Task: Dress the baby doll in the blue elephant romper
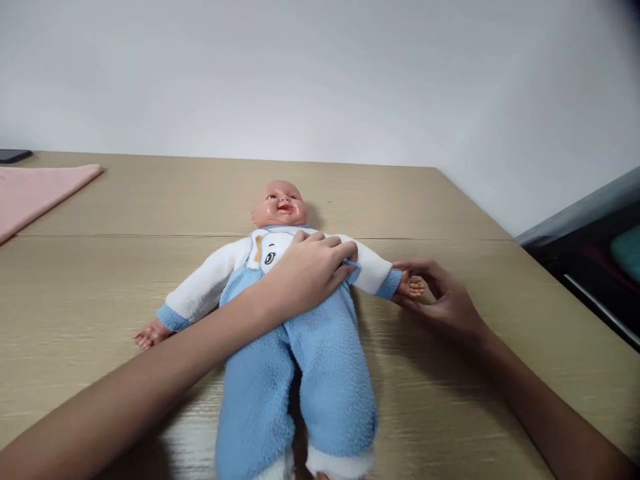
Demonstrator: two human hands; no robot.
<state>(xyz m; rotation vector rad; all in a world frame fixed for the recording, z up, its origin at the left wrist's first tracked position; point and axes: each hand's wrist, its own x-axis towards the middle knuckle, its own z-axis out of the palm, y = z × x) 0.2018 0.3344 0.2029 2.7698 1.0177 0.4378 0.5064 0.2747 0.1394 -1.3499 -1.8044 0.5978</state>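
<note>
A baby doll (325, 373) lies on its back on the wooden table, its head pointing away from me and its arms spread. It wears a fuzzy white and blue outfit with a cartoon face on the chest. Across its chest lies my left hand (320, 267), fingers curled over the side of the torso and gripping the outfit there. At the doll's arm on the right, my right hand (445, 300) has its thumb and fingers around the blue sleeve cuff (389, 285), just by the small plastic hand (412, 285).
A pink cloth (40, 193) lies on the table (150, 200) at the far left, with a dark flat object (14, 156) behind it. Beyond the table's right edge stands something black (590, 253), partly out of frame. A pale wall rises behind the table.
</note>
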